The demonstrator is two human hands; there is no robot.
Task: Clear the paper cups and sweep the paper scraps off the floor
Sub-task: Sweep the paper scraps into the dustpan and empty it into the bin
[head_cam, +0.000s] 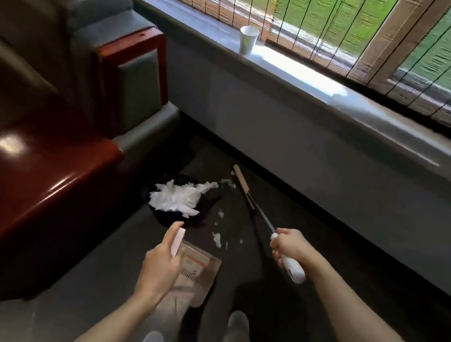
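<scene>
Presently at the sweeping stage. Grips the white end of the broom (245, 188) in the right hand (290, 245), fingers wrapped fully round it, shaft angled down and away, far wooden end low near the wall under the window sill (290, 72). Holds the white handle of the dustpan (198, 271) in the left hand (160, 262), fingers curled about it, pan set low just ahead of the feet, mouth toward the litter, ready to receive. Note the main heap of paper scraps (175, 200) beside the armchair (106, 38) corner, lying on something dark, possibly a bin liner; too dim to confirm. Note loose scraps (217, 238) scattered on the floor (341, 222) between the heap and the dustpan, within broom reach. Note one paper cup (248, 40) upright on the sill, well apart from both hands, untouched. Judged next: draw the strays toward the pan with short strokes, avoiding any flick liable to send light paper under the armchair. Cup best left for afterwards, with both hands occupied. Requires a freed hand for that lift. Roughly midway through the task, by judgement.
</scene>
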